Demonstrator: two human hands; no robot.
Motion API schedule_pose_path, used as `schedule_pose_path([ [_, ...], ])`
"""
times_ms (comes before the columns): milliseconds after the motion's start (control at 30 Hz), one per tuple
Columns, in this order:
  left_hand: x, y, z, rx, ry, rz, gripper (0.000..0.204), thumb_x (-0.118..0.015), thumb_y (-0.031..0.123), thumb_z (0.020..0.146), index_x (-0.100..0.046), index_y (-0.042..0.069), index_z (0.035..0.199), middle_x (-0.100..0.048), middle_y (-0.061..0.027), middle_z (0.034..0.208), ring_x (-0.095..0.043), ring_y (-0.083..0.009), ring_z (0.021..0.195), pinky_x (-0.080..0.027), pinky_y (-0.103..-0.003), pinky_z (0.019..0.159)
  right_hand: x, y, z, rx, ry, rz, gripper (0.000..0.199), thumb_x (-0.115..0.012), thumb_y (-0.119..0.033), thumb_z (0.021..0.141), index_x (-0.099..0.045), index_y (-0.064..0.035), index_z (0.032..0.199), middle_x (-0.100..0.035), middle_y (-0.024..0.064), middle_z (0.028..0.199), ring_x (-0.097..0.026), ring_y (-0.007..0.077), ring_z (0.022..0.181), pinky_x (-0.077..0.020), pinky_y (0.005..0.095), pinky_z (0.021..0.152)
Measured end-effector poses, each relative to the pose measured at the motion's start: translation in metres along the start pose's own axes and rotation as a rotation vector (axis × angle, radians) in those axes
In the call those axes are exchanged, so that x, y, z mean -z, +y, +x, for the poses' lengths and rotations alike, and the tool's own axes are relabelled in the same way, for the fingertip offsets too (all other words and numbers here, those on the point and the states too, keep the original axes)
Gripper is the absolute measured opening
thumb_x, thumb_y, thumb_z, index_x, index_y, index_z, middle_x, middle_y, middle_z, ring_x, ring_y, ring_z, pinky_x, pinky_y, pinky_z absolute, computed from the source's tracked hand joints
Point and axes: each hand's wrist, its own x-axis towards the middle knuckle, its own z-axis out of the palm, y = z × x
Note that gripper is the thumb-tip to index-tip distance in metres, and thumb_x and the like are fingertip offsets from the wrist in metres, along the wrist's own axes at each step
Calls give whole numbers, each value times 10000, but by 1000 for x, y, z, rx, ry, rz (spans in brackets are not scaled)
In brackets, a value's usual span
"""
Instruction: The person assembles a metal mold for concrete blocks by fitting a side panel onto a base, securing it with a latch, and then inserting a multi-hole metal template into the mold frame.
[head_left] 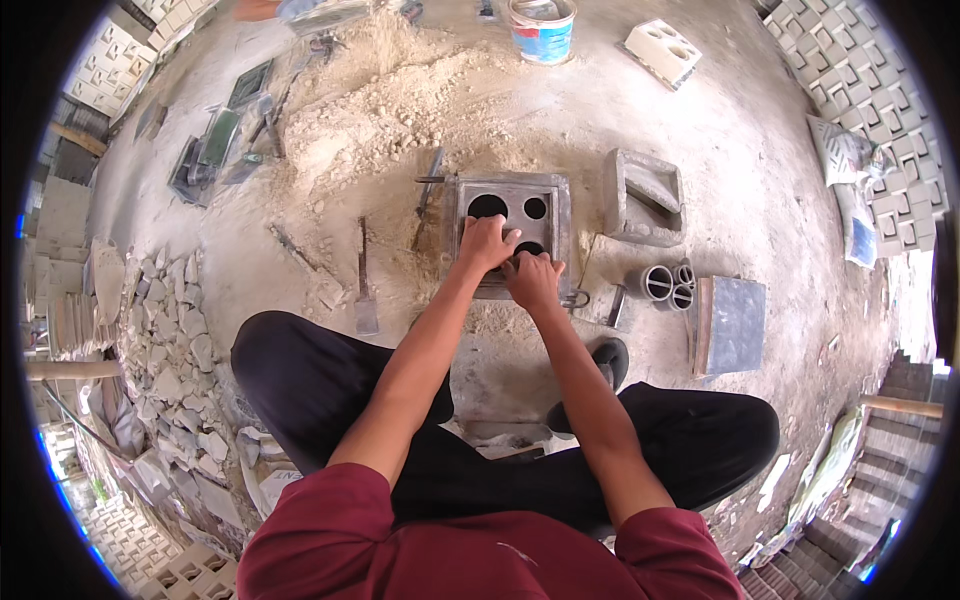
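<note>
A square grey metal mould [512,196] with round holes in its top lies on the dusty ground in front of my knees. My left hand [487,243] rests flat on its near left part, fingers spread over the surface. Beside it, my right hand [533,279] presses on the mould's near edge next to a round hole, fingers curled down. Whether either hand grips anything is hidden by the fingers. A pile of pale sandy mix [400,110] lies just beyond the mould.
A grey rectangular frame [645,196] sits right of the mould, with short grey tubes [664,281] and a dark flat plate [730,322] nearer me. A trowel [365,290] lies at left, a bucket [541,28] and a white block [662,50] far off, rubble [170,350] left.
</note>
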Motion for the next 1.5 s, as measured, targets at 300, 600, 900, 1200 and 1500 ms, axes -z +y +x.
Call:
schedule_pose_path([
  [300,-5,-4,0,-2,20,34,407,-626,395,826,-641,4,937,-668,-224,902,-630,-354,907,-393,-428,860,3,-2,5,24,8,-30,268,-642,-327,832,-599,-68,782,-651,128,802,-560,317,914,-303,488,820],
  [600,-10,-4,2,-53,178,-35,367,-639,370,810,-630,9,874,-665,-213,818,-636,-364,837,-408,-435,829,5,-1,2,46,71,-43,267,-648,-328,826,-610,-68,776,-652,124,793,-557,310,913,-308,491,802],
  [900,-2,-1,-1,-17,33,15,425,-640,389,815,-649,-19,934,-667,-234,873,-641,-372,871,-403,-431,862,3,1,-2,8,26,3,318,-631,-388,841,-643,-81,756,-655,116,790,-568,300,898,-306,490,810],
  [1200,5,4,1,10,-48,10,403,-626,385,831,-640,-14,887,-665,-231,853,-634,-361,862,-379,-423,882,67,90,22,-125,128,464,255,-642,-222,833,-681,-24,989,-690,168,880,-666,312,794,-505,372,708],
  [1500,2,5,0,48,-32,21,450,-630,414,817,-637,-19,940,-667,-243,894,-635,-349,904,-367,-409,925,52,144,4,116,-788,-54,675,-818,-252,660,-567,-38,1248,-647,189,1119,-595,340,1089,-461,386,945],
])
